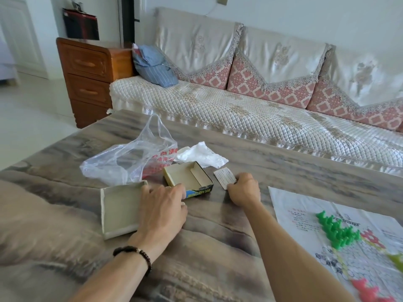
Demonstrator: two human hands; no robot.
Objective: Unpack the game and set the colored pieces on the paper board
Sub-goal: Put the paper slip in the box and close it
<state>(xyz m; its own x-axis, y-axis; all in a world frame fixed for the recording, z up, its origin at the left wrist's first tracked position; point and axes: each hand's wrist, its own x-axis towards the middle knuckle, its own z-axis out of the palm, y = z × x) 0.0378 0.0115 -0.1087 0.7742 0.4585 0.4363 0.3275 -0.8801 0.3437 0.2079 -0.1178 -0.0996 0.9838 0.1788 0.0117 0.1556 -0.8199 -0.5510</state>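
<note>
Unpacking nearly done: right hand [244,189] pinches the leaflet [225,177]; left hand [162,209] rests flat, fingers relaxed, on the box tray [118,211]. Next, remaining pieces likely go onto the paper board [305,214].

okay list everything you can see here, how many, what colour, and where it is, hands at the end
table: one, grey-brown wood grain, foreground
plastic bag: one, clear with red print, table rear left
white wrapper: one, crumpled, behind the boxes
box tray: one, cream inside, table centre
box lid: one, grey-white, lying open side up, left of centre
paper slip: one, white, right of the tray
paper board: one, white, printed, table right
green pieces: a cluster, on the board
red pieces: several, board's near edge
sofa: one, cream and pink, behind the table
cabinet: one, brown, left
left hand: on lid's edge
right hand: pinches the slip
</note>
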